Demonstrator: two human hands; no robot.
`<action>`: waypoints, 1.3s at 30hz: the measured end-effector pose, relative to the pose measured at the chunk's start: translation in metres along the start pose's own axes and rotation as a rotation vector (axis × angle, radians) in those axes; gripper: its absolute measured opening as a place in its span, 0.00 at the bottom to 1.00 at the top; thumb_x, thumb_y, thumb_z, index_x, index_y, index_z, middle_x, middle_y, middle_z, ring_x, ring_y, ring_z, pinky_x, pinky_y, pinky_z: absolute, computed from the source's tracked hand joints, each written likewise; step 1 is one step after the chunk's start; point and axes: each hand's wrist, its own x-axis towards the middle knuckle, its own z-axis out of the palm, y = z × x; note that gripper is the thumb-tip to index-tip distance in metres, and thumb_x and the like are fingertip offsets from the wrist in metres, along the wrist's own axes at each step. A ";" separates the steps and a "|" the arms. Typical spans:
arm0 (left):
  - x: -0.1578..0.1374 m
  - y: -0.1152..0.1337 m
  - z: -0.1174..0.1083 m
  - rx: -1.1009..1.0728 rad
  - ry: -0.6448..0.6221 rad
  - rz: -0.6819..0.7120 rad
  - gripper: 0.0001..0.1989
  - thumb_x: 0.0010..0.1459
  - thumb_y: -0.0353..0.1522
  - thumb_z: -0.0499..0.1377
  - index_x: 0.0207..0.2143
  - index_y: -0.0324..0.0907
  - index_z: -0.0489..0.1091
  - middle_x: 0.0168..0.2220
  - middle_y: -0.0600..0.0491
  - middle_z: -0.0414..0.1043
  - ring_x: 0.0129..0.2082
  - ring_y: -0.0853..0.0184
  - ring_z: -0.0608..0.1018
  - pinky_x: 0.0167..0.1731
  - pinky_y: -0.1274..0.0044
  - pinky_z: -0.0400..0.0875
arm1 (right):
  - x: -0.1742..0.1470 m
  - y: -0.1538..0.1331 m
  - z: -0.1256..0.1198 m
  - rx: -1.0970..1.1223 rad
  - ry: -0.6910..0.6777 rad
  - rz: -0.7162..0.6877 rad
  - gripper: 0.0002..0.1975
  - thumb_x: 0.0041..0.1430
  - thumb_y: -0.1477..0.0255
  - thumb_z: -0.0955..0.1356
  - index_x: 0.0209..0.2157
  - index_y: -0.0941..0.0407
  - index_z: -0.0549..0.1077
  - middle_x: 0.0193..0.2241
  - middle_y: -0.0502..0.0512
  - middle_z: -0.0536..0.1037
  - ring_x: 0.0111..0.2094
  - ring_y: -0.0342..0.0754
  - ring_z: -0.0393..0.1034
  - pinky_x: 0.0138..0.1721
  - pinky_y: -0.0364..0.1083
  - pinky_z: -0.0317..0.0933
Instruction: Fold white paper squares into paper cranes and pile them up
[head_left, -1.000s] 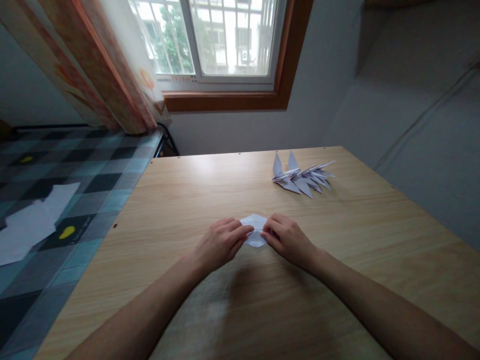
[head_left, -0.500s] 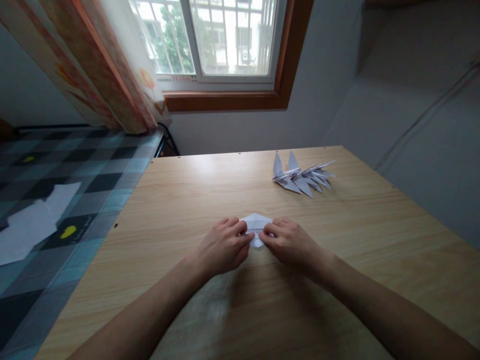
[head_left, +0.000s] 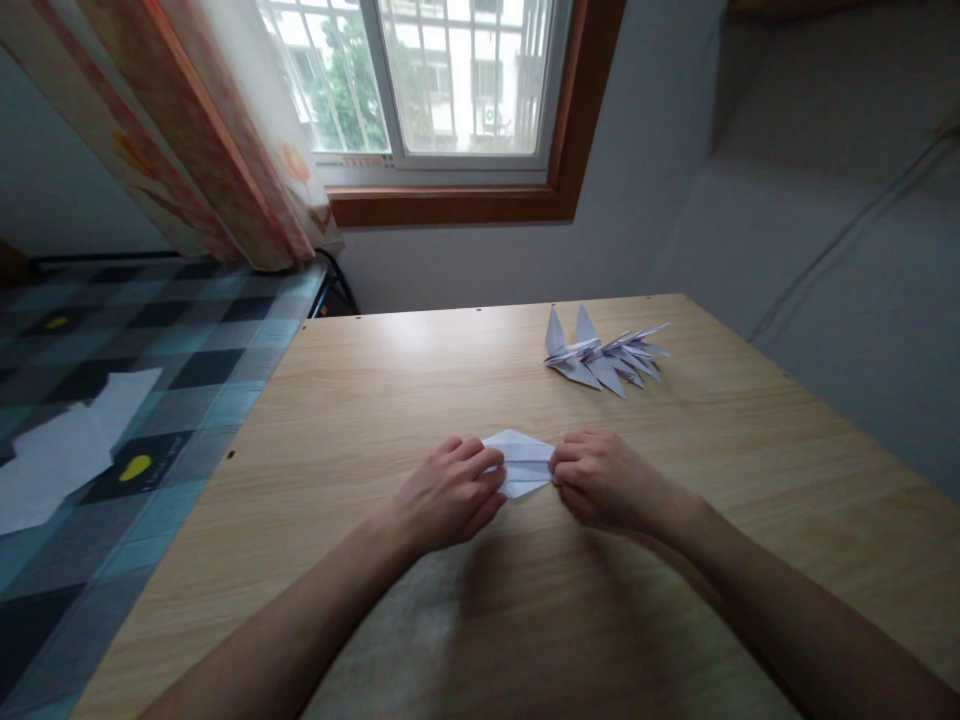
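A small folded sheet of white paper [head_left: 527, 463] lies on the wooden table [head_left: 390, 390], with creases running across it and pointed upper and lower edges. My left hand [head_left: 459, 492] is closed on its left end, fingers curled over the paper. At the opposite end, my right hand [head_left: 600, 478] grips the paper with bent fingers. Both ends of the paper are hidden under my fingers. Beyond my right hand rests a cluster of folded white paper pieces [head_left: 604, 355], with several pointed flaps, two of them standing up.
To the left, white paper sheets [head_left: 67, 450] lie on a checked cloth [head_left: 202, 365]. A window [head_left: 465, 90] with a brown frame and a patterned curtain [head_left: 172, 120] are at the back. A cable [head_left: 847, 235] runs along the right wall.
My right hand has slid to the right along the paper, from near its middle to its right end, so more of the paper shows. The left hand has barely moved.
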 end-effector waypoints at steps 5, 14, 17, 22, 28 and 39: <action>0.002 0.001 -0.002 -0.020 -0.069 -0.006 0.08 0.65 0.34 0.53 0.41 0.41 0.70 0.42 0.50 0.73 0.40 0.62 0.71 0.40 0.69 0.63 | 0.013 0.001 0.021 0.275 0.321 0.253 0.11 0.57 0.81 0.64 0.36 0.56 0.77 0.36 0.57 0.79 0.39 0.51 0.71 0.43 0.49 0.64; 0.003 0.003 -0.003 0.019 -0.088 -0.012 0.14 0.64 0.34 0.54 0.51 0.43 0.67 0.43 0.49 0.72 0.41 0.61 0.71 0.41 0.68 0.63 | 0.034 0.005 0.040 0.416 0.257 0.460 0.16 0.55 0.78 0.70 0.46 0.58 0.76 0.38 0.57 0.76 0.39 0.50 0.70 0.44 0.50 0.64; 0.003 0.003 -0.003 0.012 -0.087 -0.014 0.14 0.64 0.34 0.55 0.51 0.43 0.68 0.44 0.49 0.72 0.42 0.60 0.71 0.41 0.68 0.63 | 0.034 0.005 0.040 0.480 0.263 0.488 0.16 0.53 0.79 0.71 0.45 0.58 0.77 0.34 0.55 0.76 0.36 0.49 0.69 0.40 0.48 0.64; 0.003 0.003 -0.003 0.003 -0.087 0.002 0.14 0.64 0.33 0.54 0.52 0.42 0.68 0.47 0.48 0.72 0.44 0.60 0.71 0.44 0.68 0.63 | 0.034 0.003 0.041 0.517 0.312 0.501 0.09 0.53 0.81 0.70 0.37 0.58 0.79 0.30 0.53 0.74 0.33 0.47 0.69 0.37 0.47 0.63; 0.002 0.005 -0.003 0.025 -0.064 -0.027 0.14 0.64 0.34 0.55 0.50 0.43 0.69 0.46 0.47 0.72 0.44 0.59 0.71 0.45 0.66 0.64 | 0.028 -0.001 0.043 0.412 0.348 0.385 0.07 0.58 0.81 0.68 0.32 0.56 0.77 0.32 0.54 0.75 0.36 0.48 0.69 0.39 0.47 0.64; 0.000 0.001 0.001 -0.050 -0.024 -0.040 0.13 0.64 0.34 0.54 0.49 0.43 0.70 0.60 0.44 0.65 0.58 0.54 0.67 0.56 0.60 0.61 | 0.022 -0.002 0.043 0.245 0.288 0.331 0.09 0.63 0.78 0.66 0.41 0.56 0.78 0.36 0.57 0.77 0.40 0.51 0.69 0.44 0.50 0.65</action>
